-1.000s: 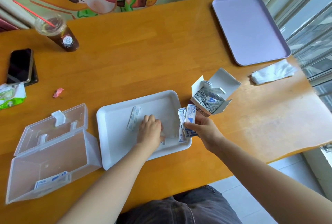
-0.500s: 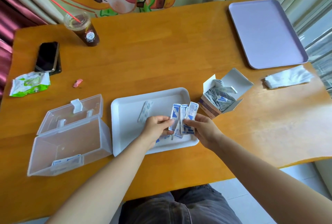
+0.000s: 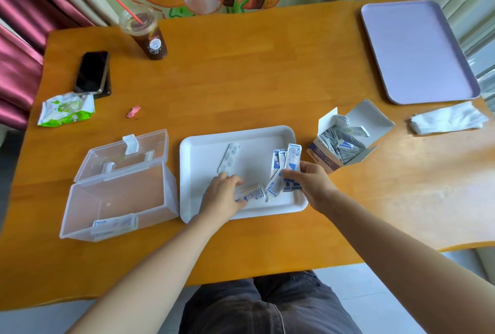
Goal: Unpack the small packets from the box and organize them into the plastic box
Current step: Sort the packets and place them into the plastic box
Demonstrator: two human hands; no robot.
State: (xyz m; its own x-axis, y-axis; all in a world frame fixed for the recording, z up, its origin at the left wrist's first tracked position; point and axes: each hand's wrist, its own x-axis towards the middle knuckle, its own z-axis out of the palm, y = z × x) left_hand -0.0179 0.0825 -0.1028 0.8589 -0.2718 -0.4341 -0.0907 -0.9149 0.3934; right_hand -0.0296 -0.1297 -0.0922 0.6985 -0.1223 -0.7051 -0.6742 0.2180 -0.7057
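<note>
- While the right hand (image 3: 312, 182) grips a fan of packets (image 3: 290, 163) over the right end of the white tray (image 3: 203, 162), its fingers are curled round their lower halves and the blue-and-white tops stand up above the thumb.
- The left hand (image 3: 223, 194) reaches onto the tray's near side, fingers bent over a loose packet (image 3: 254, 194) that lies flat there, with the thumb at its near edge. This part is blurred, so how firm the hold is cannot be told.
- One more small packet (image 3: 273, 187) leans between the two hands, and a long strip (image 3: 229, 157) lies apart on the tray's far half.
- The cardboard box (image 3: 324, 158) stands just right of the tray, its flaps open and more packets heaped inside.
- The plastic box (image 3: 117, 197) sits just left of the tray with its clear lid swung back; a few stored packets (image 3: 113, 224) rest against its near wall.
- Elsewhere on the table (image 3: 267, 79): a purple tray (image 3: 412, 49) and a white tissue (image 3: 447, 119) at far right, with a phone (image 3: 92, 71), an iced drink (image 3: 146, 33), a green wrapper (image 3: 65, 108) and a pink scrap (image 3: 133, 112) at far left.
</note>
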